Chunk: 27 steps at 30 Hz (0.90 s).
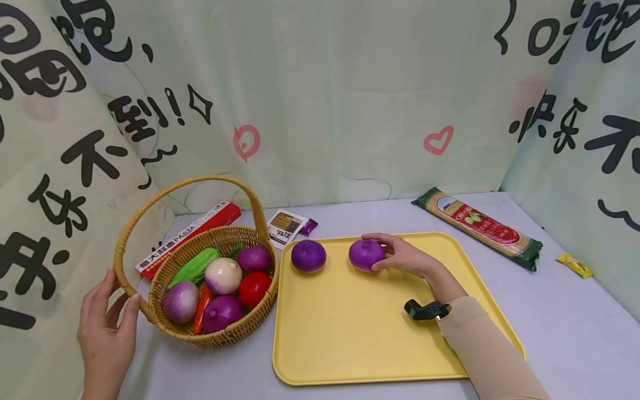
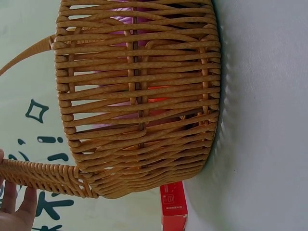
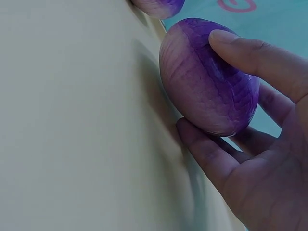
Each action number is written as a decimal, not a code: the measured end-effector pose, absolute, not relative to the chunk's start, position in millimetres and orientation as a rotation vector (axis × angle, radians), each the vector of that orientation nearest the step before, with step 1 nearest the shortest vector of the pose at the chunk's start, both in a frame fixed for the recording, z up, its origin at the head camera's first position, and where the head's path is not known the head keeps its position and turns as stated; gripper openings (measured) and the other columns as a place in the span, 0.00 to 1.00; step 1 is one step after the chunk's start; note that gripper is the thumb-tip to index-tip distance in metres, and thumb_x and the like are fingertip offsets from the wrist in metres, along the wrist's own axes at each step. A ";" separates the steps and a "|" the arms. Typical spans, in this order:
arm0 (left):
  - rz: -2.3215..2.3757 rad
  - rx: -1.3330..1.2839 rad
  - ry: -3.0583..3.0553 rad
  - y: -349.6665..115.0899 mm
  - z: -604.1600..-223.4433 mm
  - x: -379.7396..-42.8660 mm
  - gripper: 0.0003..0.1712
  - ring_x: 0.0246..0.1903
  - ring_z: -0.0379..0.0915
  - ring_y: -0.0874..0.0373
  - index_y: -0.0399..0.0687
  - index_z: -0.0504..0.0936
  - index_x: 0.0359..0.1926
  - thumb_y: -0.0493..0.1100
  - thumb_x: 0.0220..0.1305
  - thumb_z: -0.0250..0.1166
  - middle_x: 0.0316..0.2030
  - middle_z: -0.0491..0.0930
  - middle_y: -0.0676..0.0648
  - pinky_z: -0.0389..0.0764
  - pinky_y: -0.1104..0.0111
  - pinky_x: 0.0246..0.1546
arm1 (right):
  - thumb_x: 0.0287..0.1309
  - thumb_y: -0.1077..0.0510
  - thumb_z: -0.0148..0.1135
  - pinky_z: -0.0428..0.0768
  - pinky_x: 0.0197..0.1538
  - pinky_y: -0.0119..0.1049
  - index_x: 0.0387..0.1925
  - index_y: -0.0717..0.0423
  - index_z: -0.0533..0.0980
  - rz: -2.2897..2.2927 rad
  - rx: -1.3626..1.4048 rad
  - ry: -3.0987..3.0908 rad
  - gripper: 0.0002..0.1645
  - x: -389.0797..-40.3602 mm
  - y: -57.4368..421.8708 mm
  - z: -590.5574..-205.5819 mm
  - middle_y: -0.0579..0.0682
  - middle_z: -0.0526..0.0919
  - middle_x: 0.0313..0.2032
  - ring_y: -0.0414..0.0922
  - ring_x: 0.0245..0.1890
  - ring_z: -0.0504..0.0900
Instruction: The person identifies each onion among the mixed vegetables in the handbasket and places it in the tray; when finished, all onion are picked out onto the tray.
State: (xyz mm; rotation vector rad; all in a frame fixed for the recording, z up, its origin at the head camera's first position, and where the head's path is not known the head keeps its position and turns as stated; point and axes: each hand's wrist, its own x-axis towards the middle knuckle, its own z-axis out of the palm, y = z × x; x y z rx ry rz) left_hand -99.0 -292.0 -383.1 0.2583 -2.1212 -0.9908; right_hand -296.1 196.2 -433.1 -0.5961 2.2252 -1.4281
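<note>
My right hand (image 1: 407, 256) grips a purple onion (image 1: 366, 255) between thumb and fingers at the far side of the yellow tray (image 1: 390, 333). In the right wrist view the onion (image 3: 207, 82) shows close over the tray, fingertips beneath it. Another purple onion (image 1: 308, 256) sits on the tray to its left. My left hand (image 1: 107, 333) holds the handle (image 1: 126, 266) of a wicker basket (image 1: 235, 333) near its lower end. Inside the basket lie several onions, a red tomato (image 1: 255, 289), a green vegetable (image 1: 195, 266) and an orange carrot-like piece (image 1: 202, 308).
Behind the basket lies a red pasta box (image 1: 220, 216). A small printed packet (image 1: 285, 226) and a purple wrapper (image 1: 309, 226) rest behind the tray. To the right are a pasta bag (image 1: 477, 226) and a yellow wrapper (image 1: 575, 265). Printed curtains enclose the table's back and sides.
</note>
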 end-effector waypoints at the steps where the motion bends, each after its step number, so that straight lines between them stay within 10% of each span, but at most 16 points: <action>1: -0.990 0.258 -2.123 -292.1 -383.2 -99.1 0.42 0.54 0.60 0.79 0.61 0.64 0.68 0.24 0.56 0.60 0.51 0.58 0.76 0.65 0.96 0.50 | 0.50 0.58 0.69 0.74 0.63 0.50 0.68 0.50 0.60 -1.426 -0.595 2.226 0.44 -296.2 196.3 -433.1 0.62 0.61 0.66 0.60 0.63 0.65; 27: -1.000 0.181 -2.094 -292.3 -381.1 -99.5 0.41 0.54 0.61 0.78 0.55 0.66 0.67 0.22 0.55 0.60 0.52 0.59 0.75 0.66 0.95 0.50 | 0.52 0.56 0.68 0.65 0.69 0.58 0.70 0.48 0.56 -1.419 -0.578 2.215 0.47 -294.0 199.8 -433.6 0.62 0.58 0.68 0.62 0.67 0.59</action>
